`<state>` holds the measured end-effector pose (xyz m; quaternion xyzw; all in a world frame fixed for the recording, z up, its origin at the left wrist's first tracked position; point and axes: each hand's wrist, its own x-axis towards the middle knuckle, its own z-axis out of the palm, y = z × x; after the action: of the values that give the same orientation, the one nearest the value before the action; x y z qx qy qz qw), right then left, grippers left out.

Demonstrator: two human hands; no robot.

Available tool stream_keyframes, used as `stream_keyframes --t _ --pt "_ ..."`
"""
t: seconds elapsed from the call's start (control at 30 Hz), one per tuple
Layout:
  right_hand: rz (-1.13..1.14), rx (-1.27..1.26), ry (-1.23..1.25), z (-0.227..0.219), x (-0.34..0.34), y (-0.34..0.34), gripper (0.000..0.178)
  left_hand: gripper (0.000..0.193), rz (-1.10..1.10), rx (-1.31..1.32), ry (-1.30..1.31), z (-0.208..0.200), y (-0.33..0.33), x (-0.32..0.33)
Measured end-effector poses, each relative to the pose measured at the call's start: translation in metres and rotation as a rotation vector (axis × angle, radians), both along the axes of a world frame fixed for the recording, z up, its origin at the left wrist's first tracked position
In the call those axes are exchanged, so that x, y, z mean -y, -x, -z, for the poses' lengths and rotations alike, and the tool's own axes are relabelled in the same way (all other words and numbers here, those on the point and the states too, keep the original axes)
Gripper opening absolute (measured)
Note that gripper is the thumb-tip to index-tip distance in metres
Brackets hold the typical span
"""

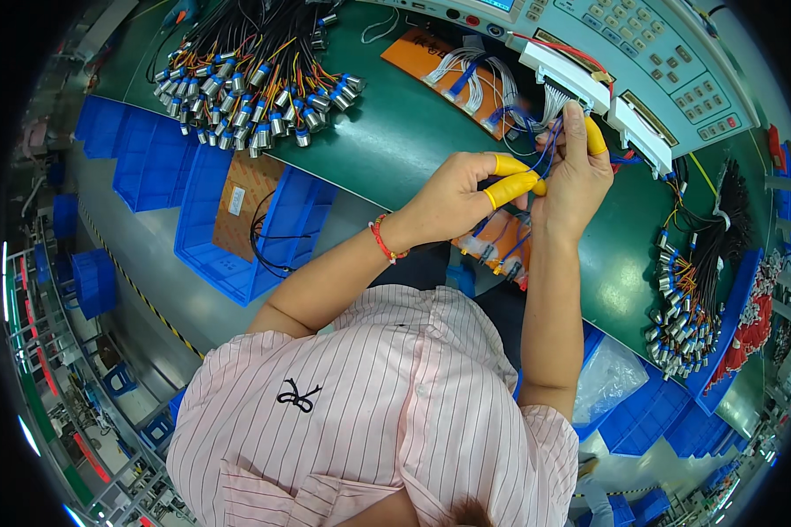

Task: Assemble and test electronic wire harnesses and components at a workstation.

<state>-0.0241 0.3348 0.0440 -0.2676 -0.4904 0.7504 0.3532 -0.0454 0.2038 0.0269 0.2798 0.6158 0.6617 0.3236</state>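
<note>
Thin blue wires [548,151] run between my two hands at the bench edge, below a tester. My left hand [457,198], with yellow finger cots, is closed in a pinch on the wires. Close beside it, my right hand [573,186] is closed around the same wires, its thumb pointing up toward a white connector block [564,72]. Grey and white wires fan from that block to an orange board [439,72]. Under my hands lies a second orange board [492,249] with blue wires and small dark parts. The exact wire ends are hidden by my fingers.
The pale tester [668,61] with keys stands along the far right of the green bench [395,145]. A big pile of silver cylindrical connectors with cables [255,97] lies far left, another bundle [685,307] right. Blue bins [206,220] sit below the bench edge.
</note>
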Motion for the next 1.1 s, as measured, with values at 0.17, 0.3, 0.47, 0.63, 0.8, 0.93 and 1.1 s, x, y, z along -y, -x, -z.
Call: stream_keyframes --t 0.17,0.3,0.47,0.63,0.8,0.93,1.1 --pt "-0.076 -0.047 -0.002 0.001 -0.002 -0.004 0.019 0.019 -0.022 0.079 -0.127 0.001 -0.002 0.0" --pt "-0.076 -0.067 -0.013 -0.001 -0.001 -0.006 0.019 0.024 0.006 0.08 -0.13 0.001 -0.002 0.001" --pt "-0.097 -0.049 -0.009 -0.002 -0.002 -0.006 0.017 0.019 -0.044 0.125 -0.155 -0.005 -0.002 -0.001" --pt "-0.082 -0.035 -0.015 -0.003 -0.002 -0.005 0.016 0.022 -0.052 0.108 -0.065 -0.01 0.001 0.0" --pt "-0.086 -0.049 0.017 -0.004 -0.003 -0.004 0.014 0.025 -0.113 0.049 -0.111 -0.012 0.006 -0.012" --pt "-0.056 -0.05 0.042 0.0 -0.006 -0.001 0.015 0.019 -0.185 0.016 -0.127 -0.017 0.011 -0.021" --pt "-0.035 -0.071 -0.004 -0.002 0.001 -0.001 0.015 0.019 -0.25 -0.03 -0.147 -0.022 0.01 -0.023"
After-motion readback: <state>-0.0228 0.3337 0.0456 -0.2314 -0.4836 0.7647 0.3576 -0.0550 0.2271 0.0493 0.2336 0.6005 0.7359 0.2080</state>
